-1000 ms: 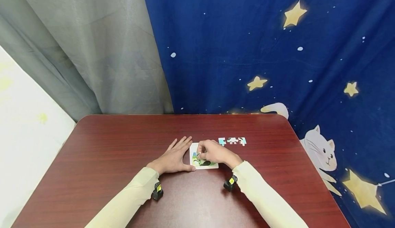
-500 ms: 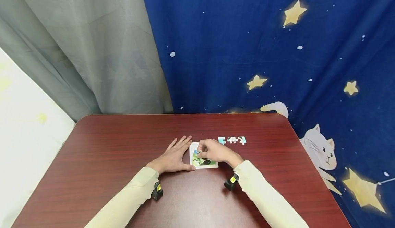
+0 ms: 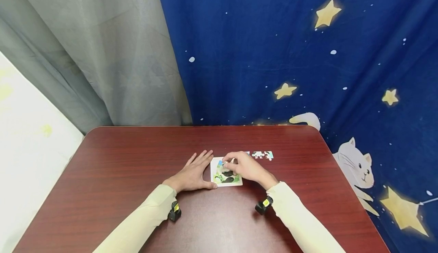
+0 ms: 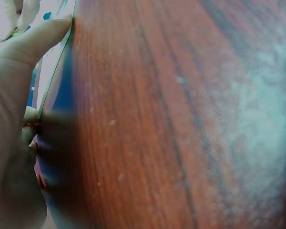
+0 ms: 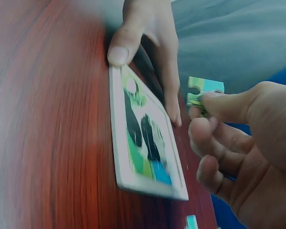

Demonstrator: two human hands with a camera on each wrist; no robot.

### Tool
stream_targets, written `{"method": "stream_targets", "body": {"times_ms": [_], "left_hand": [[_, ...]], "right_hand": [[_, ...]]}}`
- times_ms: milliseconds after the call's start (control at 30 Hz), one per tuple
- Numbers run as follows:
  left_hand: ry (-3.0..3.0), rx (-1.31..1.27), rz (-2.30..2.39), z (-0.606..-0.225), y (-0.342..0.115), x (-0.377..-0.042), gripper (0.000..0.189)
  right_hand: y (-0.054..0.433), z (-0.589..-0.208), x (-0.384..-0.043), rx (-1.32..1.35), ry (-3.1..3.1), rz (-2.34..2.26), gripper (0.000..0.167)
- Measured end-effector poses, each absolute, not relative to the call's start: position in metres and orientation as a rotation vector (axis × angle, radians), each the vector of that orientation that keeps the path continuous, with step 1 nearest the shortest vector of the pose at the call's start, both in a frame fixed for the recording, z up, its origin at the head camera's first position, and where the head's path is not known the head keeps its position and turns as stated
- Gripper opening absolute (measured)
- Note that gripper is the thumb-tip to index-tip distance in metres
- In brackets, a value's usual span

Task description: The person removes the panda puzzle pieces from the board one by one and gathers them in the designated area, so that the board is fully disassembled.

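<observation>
A white-framed panda jigsaw puzzle (image 3: pixel 212 171) lies on the table. My left hand (image 3: pixel 193 175) is beside it with fingers spread straight, its thumb at the near left corner and fingertips along the left side. Above the picture, my right hand (image 3: pixel 248 167) pinches a green and light-blue puzzle piece (image 5: pixel 210 86) between thumb and fingers. The right wrist view shows that piece held apart from the framed puzzle (image 5: pixel 115 138), its other fingers curled below. In the left wrist view, the left thumb (image 4: pixel 38 40) presses on the frame's edge.
Behind the right hand, a row of loose puzzle pieces (image 3: pixel 258 155) lies on the dark red table (image 3: pixel 137 161); the leftmost is mostly covered by the hand. A grey curtain (image 3: pixel 137 55) and a blue starry curtain (image 3: pixel 246 55) hang behind the table's far edge.
My right hand has moved a little right and away from the puzzle's middle, uncovering more of the picture and covering most of the leftmost loose piece. The left hand stays in place.
</observation>
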State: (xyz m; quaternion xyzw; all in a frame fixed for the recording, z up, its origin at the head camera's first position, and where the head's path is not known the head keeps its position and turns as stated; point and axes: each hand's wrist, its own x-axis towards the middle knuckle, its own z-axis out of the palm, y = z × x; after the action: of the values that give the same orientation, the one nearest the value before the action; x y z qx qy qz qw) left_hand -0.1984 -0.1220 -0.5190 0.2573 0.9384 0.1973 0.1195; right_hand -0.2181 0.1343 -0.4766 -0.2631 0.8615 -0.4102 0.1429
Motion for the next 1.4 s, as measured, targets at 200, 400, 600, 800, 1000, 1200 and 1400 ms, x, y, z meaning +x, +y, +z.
{"method": "stream_targets", "body": {"times_ms": [200,400,600,800,1000,1200,1400], "left_hand": [[2.743,0.751,0.575,-0.519,-0.122,-0.199,0.118],[2.747,0.775,0.604,-0.518,-0.122,-0.199,0.117],[2.749,0.782,0.608,-0.518,-0.122,-0.198,0.118],[2.742,0.777,0.592,-0.517,-0.121,-0.198,0.116],[2.742,0.781,0.595,-0.516,-0.121,-0.197,0.117],[2.747,0.787,0.612,-0.517,-0.121,-0.198,0.118],[2.744,0.772,0.602,-0.518,-0.122,-0.198,0.117]], "right_hand": [[0.157,-0.477,-0.218,-0.704,2.644,-1.169,0.021],[0.18,-0.482,-0.218,-0.569,2.667,-1.18,0.017],[0.197,-0.487,-0.217,-0.453,2.656,-1.19,0.005],[0.203,-0.493,-0.216,-0.431,2.688,-1.122,0.009],[0.204,-0.498,-0.216,-0.459,2.77,-1.036,0.005],[0.205,-0.499,-0.218,-0.456,2.814,-1.011,0.004],[0.198,-0.495,-0.221,-0.496,2.802,-1.042,0.004]]}}
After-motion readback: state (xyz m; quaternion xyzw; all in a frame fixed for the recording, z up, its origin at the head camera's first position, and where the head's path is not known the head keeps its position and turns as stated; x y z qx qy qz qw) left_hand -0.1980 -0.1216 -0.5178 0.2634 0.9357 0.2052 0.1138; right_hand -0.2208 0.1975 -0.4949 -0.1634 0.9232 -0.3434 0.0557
